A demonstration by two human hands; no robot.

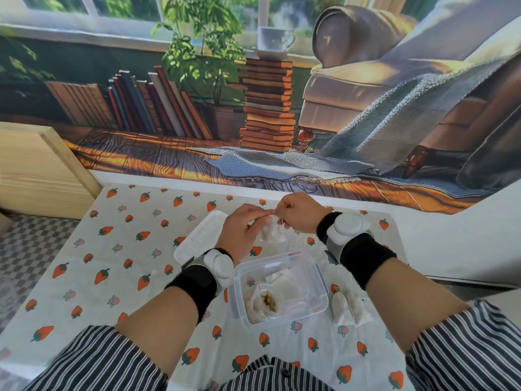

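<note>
Strawberry tablecloth (127,249) | left hand (242,227), right hand (298,213) | both grips pinched on pouch (272,232) drawstring

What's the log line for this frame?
step: closing pouch | left hand: pinches pouch top | right hand: pinches pouch top | pouch: hanging between hands | clear box: open, bags inside | two pouches: right of box
</note>
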